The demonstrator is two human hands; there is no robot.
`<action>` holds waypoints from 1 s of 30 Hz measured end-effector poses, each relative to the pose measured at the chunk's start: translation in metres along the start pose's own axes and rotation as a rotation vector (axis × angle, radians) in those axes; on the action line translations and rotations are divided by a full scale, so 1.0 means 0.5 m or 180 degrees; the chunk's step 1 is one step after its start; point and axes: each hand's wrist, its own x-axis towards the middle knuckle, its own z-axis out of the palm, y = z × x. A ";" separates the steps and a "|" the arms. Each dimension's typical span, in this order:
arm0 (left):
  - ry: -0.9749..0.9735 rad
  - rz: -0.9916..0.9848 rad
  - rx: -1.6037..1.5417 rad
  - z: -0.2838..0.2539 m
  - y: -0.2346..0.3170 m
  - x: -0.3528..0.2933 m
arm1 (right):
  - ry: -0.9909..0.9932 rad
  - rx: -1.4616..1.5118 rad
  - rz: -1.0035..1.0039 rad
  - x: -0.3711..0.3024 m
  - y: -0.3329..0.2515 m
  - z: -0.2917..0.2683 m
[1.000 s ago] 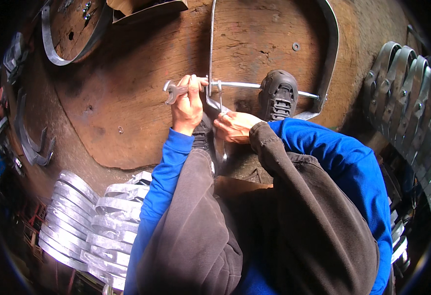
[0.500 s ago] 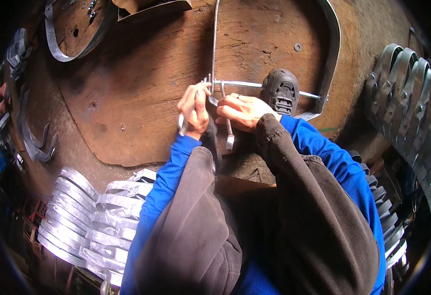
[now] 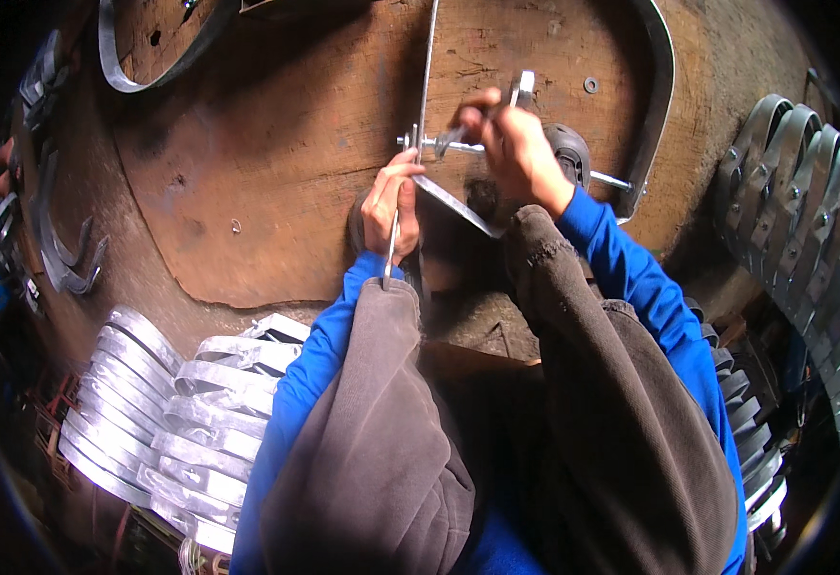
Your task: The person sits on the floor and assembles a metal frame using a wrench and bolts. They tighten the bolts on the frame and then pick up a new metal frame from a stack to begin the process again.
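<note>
A bent flat metal band (image 3: 666, 86) lies on the wooden board, a long bolt (image 3: 611, 180) crossing between its two sides. My left hand (image 3: 389, 206) is closed at the band's left end, fingertips by the bolt's end, gripping a slim steel bar (image 3: 392, 251) that points back along my wrist. Its working end is hidden. My right hand (image 3: 520, 144), blurred by motion, holds a spanner (image 3: 525, 86) above the bolt. One end of it sticks up beyond the fingers, the other reaches down toward the bolt near my left hand.
My dark shoe (image 3: 567, 151) stands over the bolt. A washer (image 3: 590, 84) lies inside the band on the wooden board (image 3: 276, 182). Stacked bent metal bands (image 3: 214, 412) fill the lower left, with more bands (image 3: 784, 182) at the right. Another curved band (image 3: 127, 81) rests far left.
My right hand has lifted up and away from the bolt's left end, swinging the spanner's far end upward. My left hand stays by the bolt, its bar now turned back along the wrist.
</note>
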 end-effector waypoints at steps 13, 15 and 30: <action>0.0355 -0.0249 0.0745 0.006 -0.018 0.005 | 0.0588 0.0777 -0.0369 0.016 0.015 -0.034; 0.0266 -0.0244 0.0842 0.022 -0.029 0.009 | 0.0659 0.0751 -0.0351 -0.028 0.008 -0.020; 0.0054 -0.0215 0.0829 0.025 -0.036 0.005 | 0.2438 0.0558 -0.0448 -0.215 0.000 -0.256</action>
